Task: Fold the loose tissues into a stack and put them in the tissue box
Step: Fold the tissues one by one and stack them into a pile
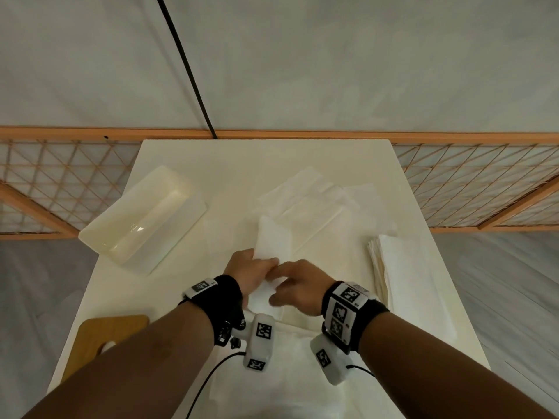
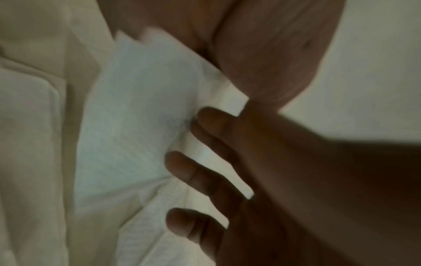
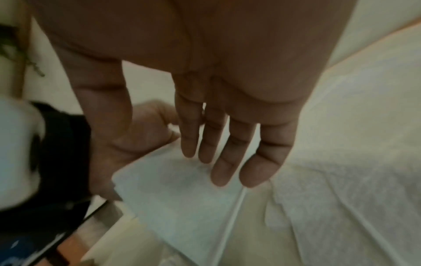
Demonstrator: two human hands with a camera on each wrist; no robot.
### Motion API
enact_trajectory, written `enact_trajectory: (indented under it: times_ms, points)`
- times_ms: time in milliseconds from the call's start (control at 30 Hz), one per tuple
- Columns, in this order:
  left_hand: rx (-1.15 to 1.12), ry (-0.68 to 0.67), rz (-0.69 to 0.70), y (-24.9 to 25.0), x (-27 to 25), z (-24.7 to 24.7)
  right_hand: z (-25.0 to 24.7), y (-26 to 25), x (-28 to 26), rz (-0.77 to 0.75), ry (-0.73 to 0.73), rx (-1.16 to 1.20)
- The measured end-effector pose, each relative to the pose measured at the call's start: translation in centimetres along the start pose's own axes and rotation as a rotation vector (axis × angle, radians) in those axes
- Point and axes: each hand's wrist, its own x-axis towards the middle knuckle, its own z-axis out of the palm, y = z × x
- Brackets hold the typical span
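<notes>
1. The folded tissue (image 1: pixel 272 246) is held over the middle of the table (image 1: pixel 230 158), between the person's two hands and raised off the surface, its far end pointing away from the person. It appears already folded into a narrow strip, though the wrist views are blurred and the layers cannot be counted.

2. A neat stack of folded tissues (image 1: pixel 402 276) lies near the table's right edge, so a good part of the folding looks done. Loose tissues (image 1: pixel 314 195) are still spread flat beyond the hands, and more white sheets lie close to the person.

3. The tissue box (image 1: pixel 142 219) sits open at the left of the table, well apart from the stack, and nothing is seen inside it. The judgement: folding is partway through, and loading the box has not begun.

4. The left hand (image 1: pixel 249 272) holds the near end of the tissue, thumb on top and fingers (image 2: pixel 205 172) spread loosely beneath it.

5. The right hand (image 1: pixel 298 285) has its fingers (image 3: pixel 230 153) nearly straight and close together, lying over the tissue; whether they press on it or pinch it cannot be told.
</notes>
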Motion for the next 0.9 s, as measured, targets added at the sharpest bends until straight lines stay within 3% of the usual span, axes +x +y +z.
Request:
enact_trajectory:
  times_ms: [67,133,200,300,400,467,567,633,767,900]
  points:
    - [0.091,0.040,0.029,-0.4,0.7,-1.2,-1.0,0.9,0.2,0.052,0.194,0.136]
    - [0.173,-0.083,0.101,-0.6,0.9,-2.3,-2.7,2.3,0.7,0.149,0.419,0.249]
    - [0.240,-0.365,0.146,-0.4,0.1,-3.0,-4.8,3.6,1.1,0.275,0.542,0.355]
    - [0.340,-0.812,0.118,-0.1,-1.6,-2.8,-7.0,5.0,0.8,0.476,0.577,0.474]
    - [0.723,-1.028,0.133,-0.5,-2.6,-1.2,-7.1,6.0,0.5,0.597,0.548,0.486]
    - [1.073,-1.009,0.188,-0.7,-3.3,0.0,-6.5,6.5,0.8,0.617,0.524,0.510]
    - [1.463,-0.844,0.221,-1.7,-3.8,0.8,-5.8,7.0,1.3,0.625,0.553,0.574]
    - [1.472,-0.675,0.268,-1.9,-3.9,0.7,-5.4,7.3,1.7,0.626,0.576,0.640]
    - [1.352,-0.322,0.533,0.2,-1.7,0.8,-5.2,7.7,2.5,0.653,0.570,0.692]
    - [1.147,-0.234,0.583,1.9,1.5,2.8,-5.4,7.4,3.4,0.643,0.554,0.561]
